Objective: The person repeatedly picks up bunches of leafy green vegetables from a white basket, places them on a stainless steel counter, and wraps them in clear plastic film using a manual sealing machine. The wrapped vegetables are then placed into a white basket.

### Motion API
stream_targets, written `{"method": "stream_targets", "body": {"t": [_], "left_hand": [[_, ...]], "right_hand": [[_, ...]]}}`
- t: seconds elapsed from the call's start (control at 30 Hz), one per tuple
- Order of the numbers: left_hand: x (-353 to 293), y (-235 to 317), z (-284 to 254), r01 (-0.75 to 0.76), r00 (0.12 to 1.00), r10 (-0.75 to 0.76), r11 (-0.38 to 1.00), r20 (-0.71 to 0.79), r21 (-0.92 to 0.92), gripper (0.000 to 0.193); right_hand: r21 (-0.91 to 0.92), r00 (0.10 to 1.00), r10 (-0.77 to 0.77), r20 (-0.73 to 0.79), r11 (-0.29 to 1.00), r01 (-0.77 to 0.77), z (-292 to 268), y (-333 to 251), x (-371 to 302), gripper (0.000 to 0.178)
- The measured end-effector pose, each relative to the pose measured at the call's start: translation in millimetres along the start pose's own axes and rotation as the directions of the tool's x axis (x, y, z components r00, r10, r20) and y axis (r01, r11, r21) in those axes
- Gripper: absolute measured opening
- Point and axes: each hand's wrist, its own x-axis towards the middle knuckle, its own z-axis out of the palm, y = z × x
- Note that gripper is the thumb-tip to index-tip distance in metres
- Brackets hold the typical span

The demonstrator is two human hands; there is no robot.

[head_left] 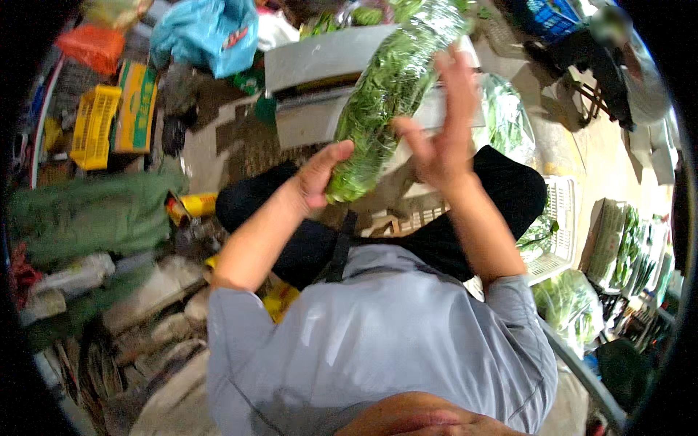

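Observation:
A long bundle of leafy greens [389, 98] wrapped in clear, shiny plastic film slants up and away to the right above my lap. My left hand [323, 173] is closed around its lower near end, the thumb lying on the film. My right hand [447, 142] is raised along the bundle's right side. Its fingers are stretched out and the thumb is apart, with some motion blur. Whether the right fingertips touch the film is hard to tell. Behind the bundle stands a low grey metal box-like stand [320, 62], partly covered by it.
A clear bag of greens [509, 116] and a white crate [567, 225] stand to my right, with another bag of greens [571, 309] nearer. At left are a yellow basket [94, 131], a carton [136, 109], a blue bag [203, 36] and green cloth [87, 218]. Another person [600, 73] is far right.

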Motion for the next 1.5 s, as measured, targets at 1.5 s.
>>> {"method": "stream_targets", "body": {"t": [1.5], "left_hand": [[94, -15, 96, -0.415, 0.811, 0.506, 0.146, 0.293, 0.898, 0.080]], "right_hand": [[0.895, 0.026, 0.966, -0.257, 0.248, -0.372, -223, 102, -274, 0.061]]}}
